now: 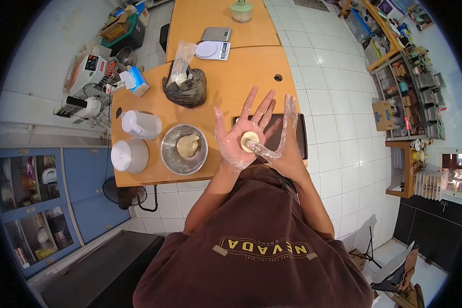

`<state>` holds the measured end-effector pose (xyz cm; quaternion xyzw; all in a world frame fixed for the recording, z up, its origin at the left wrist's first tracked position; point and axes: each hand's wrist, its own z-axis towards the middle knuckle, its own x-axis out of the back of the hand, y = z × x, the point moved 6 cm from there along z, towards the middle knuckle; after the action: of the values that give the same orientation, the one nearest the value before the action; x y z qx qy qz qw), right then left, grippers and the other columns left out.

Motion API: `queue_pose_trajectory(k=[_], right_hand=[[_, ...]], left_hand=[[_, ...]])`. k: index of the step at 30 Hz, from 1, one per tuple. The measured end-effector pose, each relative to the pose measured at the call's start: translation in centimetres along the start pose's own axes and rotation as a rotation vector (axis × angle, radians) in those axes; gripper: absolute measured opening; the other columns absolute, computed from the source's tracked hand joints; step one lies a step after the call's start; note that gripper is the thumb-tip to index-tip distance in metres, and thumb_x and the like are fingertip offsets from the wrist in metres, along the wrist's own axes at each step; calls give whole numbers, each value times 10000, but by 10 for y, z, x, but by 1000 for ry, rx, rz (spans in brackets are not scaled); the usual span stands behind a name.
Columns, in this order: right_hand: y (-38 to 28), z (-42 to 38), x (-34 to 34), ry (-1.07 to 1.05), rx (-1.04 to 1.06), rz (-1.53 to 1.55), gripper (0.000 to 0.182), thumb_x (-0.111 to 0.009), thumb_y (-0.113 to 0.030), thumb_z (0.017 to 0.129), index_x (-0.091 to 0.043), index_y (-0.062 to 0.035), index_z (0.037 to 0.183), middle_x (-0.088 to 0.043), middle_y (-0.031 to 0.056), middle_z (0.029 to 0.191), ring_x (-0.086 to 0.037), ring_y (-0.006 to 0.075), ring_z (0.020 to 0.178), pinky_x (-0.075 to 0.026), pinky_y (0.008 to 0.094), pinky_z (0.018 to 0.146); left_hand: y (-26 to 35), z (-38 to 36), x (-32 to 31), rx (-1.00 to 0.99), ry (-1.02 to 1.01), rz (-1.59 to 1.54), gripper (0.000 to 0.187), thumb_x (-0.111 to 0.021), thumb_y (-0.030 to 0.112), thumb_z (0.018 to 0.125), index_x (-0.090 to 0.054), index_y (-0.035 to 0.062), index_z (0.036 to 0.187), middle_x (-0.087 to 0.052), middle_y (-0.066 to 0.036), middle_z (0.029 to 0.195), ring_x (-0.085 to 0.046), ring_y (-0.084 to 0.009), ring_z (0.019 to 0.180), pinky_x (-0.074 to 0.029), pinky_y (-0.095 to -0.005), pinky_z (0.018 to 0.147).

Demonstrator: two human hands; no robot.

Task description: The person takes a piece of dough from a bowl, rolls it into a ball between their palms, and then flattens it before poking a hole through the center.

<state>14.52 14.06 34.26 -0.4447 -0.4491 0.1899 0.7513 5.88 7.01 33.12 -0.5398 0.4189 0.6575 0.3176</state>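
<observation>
My left hand (236,138) is palm up with its fingers spread, dusted with white flour. A small, flat, round piece of dough (250,137) lies on that palm. Beside it, my right hand (287,141) is turned edge-on, its fingers stretched out and its floury thumb touching the dough piece. Part of a dark tray (299,136) shows on the table beneath my hands, mostly hidden by them. To the left stands a metal bowl (203,160) with a larger lump of dough (188,146) in it.
On the wooden table (241,66) are a white lidded tub (130,155), a white pitcher (148,124), a black plastic bag (190,92), two kitchen scales (210,50) and a green-lidded container (242,11). Loaded shelves (408,92) line the right wall; blue cabinets (87,177) stand left.
</observation>
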Motion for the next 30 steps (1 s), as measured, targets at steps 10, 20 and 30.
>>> queue_pose_trajectory(k=[10, 20, 30], right_hand=[[12, -2, -14, 54, -78, -33, 1372, -932, -393, 730, 18, -49, 1658, 62, 333, 1685, 9, 519, 1571, -160, 650, 1224], [9, 1, -6, 94, -90, 24, 1230, -870, -367, 832, -25, 9, 1643, -24, 357, 1670, -53, 507, 1569, -205, 602, 1232], [7, 5, -7, 79, -25, 123, 1232, -877, -392, 820, -59, 54, 1625, -50, 365, 1665, -62, 498, 1570, -161, 581, 1251]], left_hand=[[-4, 1, -6, 24, -79, 96, 1060, -270, 910, 895, -143, 213, 1684, -114, -162, 1735, -118, -298, 1597, -142, -508, 1283], [-4, 4, -10, -77, -59, 62, 1069, -262, 922, 883, -151, 224, 1685, -137, -137, 1739, -102, -251, 1603, -79, -452, 1281], [-1, 7, -23, -142, -71, -59, 1053, -264, 901, 903, -164, 197, 1681, -131, -143, 1736, -89, -276, 1605, -52, -473, 1294]])
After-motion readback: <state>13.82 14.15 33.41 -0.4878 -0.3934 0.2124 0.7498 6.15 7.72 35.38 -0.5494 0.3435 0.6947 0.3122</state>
